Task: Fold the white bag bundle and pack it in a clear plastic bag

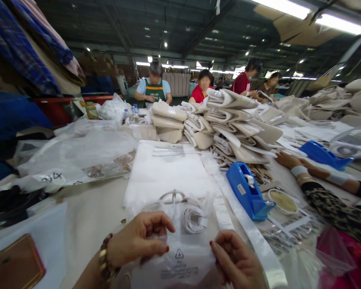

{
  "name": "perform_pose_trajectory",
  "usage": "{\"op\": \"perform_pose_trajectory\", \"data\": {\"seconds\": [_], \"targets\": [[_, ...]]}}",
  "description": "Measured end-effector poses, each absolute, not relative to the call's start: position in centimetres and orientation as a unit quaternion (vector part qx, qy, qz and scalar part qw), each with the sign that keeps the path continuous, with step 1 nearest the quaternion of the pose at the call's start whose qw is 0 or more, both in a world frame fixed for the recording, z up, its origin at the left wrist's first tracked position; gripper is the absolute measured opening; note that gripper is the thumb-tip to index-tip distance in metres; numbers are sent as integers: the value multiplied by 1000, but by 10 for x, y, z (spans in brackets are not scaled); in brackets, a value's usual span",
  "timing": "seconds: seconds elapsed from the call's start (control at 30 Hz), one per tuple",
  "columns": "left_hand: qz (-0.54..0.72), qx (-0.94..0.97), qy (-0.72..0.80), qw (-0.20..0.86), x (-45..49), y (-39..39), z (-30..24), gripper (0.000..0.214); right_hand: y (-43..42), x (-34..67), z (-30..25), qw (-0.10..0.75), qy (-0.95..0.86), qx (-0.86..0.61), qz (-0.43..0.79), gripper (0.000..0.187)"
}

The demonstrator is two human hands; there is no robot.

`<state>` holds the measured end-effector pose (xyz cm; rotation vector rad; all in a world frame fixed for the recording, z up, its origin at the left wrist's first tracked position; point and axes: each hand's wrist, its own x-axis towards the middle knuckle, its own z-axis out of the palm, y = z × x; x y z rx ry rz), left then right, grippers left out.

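Note:
A clear plastic bag (pixel 180 241) printed with a recycling triangle lies in front of me. Inside or under its film, a coiled white strap (pixel 193 220) and a thin looped cord (pixel 174 194) show; which layer they lie in I cannot tell. Over the bag's left side is my left hand (pixel 142 237), its thumb and forefinger apart with nothing visible between them. At the right edge, the thumb and fingers of my right hand (pixel 236 257) pinch the film. Beyond both hands lies a stack of white plastic bags (pixel 168 172).
A blue tape dispenser (pixel 243 192) and a round dish (pixel 282 201) stand at right, near a co-worker's arms (pixel 315 176). Folded beige fabric pieces (pixel 228 120) are piled behind. At left are a large plastic sack (pixel 87 156) and a phone (pixel 16 263). Several people work farther back.

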<state>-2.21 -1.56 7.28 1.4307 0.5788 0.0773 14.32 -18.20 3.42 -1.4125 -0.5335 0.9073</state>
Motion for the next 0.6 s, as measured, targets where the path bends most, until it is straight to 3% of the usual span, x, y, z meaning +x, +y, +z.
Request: {"op": "perform_pose_trajectory", "data": {"seconds": [0.1, 0.27, 0.47, 0.6], "targets": [[30, 743, 340, 576, -41, -21, 74, 24, -186, 134, 20, 606, -278, -651, 362, 36], [113, 832, 413, 354, -44, -24, 64, 26, -185, 135, 2, 560, -364, -690, 281, 30], [6, 877, 361, 316, -23, -35, 56, 24, -189, 143, 1, 509, -437, -699, 246, 27], [-14, 864, 418, 281, -6, -44, 54, 38, -190, 143, -4, 497, -463, -699, 225, 29]]}}
